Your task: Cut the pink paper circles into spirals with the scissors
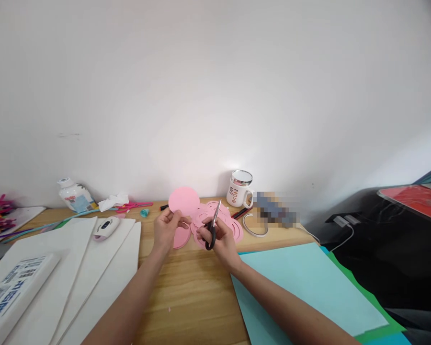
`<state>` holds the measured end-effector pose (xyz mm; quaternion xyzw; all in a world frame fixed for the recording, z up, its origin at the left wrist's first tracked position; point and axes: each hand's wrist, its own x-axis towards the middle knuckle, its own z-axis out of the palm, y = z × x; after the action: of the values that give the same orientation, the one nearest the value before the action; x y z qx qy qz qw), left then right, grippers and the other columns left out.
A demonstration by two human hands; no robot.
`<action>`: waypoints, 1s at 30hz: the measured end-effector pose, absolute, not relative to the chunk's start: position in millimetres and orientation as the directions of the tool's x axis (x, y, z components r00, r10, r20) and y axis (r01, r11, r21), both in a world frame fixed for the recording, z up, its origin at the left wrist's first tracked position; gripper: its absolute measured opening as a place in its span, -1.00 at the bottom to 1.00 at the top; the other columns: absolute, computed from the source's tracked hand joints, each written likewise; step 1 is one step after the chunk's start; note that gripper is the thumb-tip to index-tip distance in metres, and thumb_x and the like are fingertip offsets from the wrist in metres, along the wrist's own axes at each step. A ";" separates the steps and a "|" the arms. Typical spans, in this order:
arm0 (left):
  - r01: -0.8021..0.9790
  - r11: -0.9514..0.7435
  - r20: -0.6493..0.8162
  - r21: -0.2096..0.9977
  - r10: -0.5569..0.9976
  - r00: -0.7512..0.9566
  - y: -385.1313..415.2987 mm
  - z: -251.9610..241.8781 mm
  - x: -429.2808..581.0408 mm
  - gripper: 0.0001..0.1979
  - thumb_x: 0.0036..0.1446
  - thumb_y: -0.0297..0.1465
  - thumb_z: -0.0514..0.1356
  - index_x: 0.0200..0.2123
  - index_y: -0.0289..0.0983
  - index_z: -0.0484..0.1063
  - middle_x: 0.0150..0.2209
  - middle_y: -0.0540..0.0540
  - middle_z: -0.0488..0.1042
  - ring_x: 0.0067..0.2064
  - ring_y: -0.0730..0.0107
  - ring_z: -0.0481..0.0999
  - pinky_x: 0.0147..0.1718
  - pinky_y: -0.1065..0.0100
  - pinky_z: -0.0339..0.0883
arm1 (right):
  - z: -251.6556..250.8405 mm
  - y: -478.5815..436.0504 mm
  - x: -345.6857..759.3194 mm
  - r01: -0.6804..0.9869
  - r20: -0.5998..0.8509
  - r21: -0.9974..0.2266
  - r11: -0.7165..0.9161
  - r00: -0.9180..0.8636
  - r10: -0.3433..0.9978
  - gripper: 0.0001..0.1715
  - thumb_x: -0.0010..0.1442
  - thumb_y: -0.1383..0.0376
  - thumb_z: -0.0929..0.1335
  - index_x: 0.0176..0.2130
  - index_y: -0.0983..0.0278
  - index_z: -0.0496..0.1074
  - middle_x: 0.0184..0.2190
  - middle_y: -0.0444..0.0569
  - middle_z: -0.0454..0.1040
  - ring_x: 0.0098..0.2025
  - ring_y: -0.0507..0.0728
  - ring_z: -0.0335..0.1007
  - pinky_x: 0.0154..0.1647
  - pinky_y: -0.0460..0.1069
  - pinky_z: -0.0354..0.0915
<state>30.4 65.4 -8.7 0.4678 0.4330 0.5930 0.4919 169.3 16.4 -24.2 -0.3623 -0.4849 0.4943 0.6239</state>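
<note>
A round pink paper disc (184,200) is pinched by its lower edge in my left hand (168,229), raised above the table. My right hand (221,238) is closed around the black handles of a pair of scissors (216,213), whose metal blades point up. Behind my right hand lies a heap of pink paper rings and offcuts (237,231). More pink discs (181,237) rest on the table beside my left hand, partly hidden by it.
A white mug (239,188), a silver ring (255,225) and markers stand or lie behind. Light blue sheets (309,282) cover the right side, white sheets (79,268) the left. Pink scissors (132,207), a bottle (77,195) and a white device (107,228) lie back left.
</note>
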 end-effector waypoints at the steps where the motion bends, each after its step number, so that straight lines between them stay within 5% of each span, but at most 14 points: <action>1: -0.179 -0.161 0.144 0.971 0.984 -0.104 67.3 -10.2 31.6 -0.77 -0.08 -0.31 0.21 -0.34 -0.34 0.38 -0.62 -0.03 0.50 -0.60 0.36 0.48 -0.62 0.42 0.30 | -23.4 17.1 170.0 -0.271 0.251 -0.928 0.257 0.058 0.966 -0.71 0.00 0.18 0.43 -0.30 0.23 0.31 -0.58 -0.16 0.42 -0.50 0.07 0.39 -0.52 -0.07 0.25; 6: -0.165 -0.163 0.140 0.973 0.980 -0.140 62.7 -27.4 27.1 -0.83 -0.08 -0.34 0.22 -0.45 -0.33 0.36 -0.70 0.01 0.44 -0.72 0.51 0.31 -0.72 0.49 0.16 | -33.7 14.6 170.3 -0.284 0.254 -0.927 0.247 0.013 0.967 -0.74 0.00 0.20 0.42 -0.32 0.25 0.34 -0.55 -0.15 0.43 -0.51 0.05 0.38 -0.46 -0.05 0.27; 23: -0.182 -0.124 0.108 0.976 0.990 -0.093 45.3 -29.1 23.8 -0.82 -0.07 -0.33 0.23 -0.44 -0.32 0.35 -0.72 0.02 0.43 -0.69 0.49 0.34 -0.69 0.49 0.17 | -38.9 11.2 174.9 -0.373 0.243 -0.901 0.222 -0.010 0.970 -0.62 -0.18 0.26 0.52 -0.32 0.23 0.39 -0.51 -0.18 0.37 -0.45 0.04 0.28 -0.40 -0.06 0.21; 30: -0.112 -0.085 0.098 0.990 0.988 0.116 30.9 -18.7 36.0 -0.81 -0.08 -0.32 0.23 -0.46 -0.35 0.40 -0.71 0.01 0.43 -0.68 0.49 0.35 -0.71 0.49 0.20 | -43.2 16.9 178.7 -0.372 0.197 -0.903 0.213 0.080 0.977 -0.57 -0.17 0.27 0.51 -0.27 0.26 0.35 -0.53 -0.19 0.37 -0.49 0.02 0.27 -0.47 -0.08 0.20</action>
<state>36.0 30.9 -18.7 0.5246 0.4179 0.5170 0.5319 178.7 16.9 -43.2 -0.3486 -0.4338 0.5216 0.6467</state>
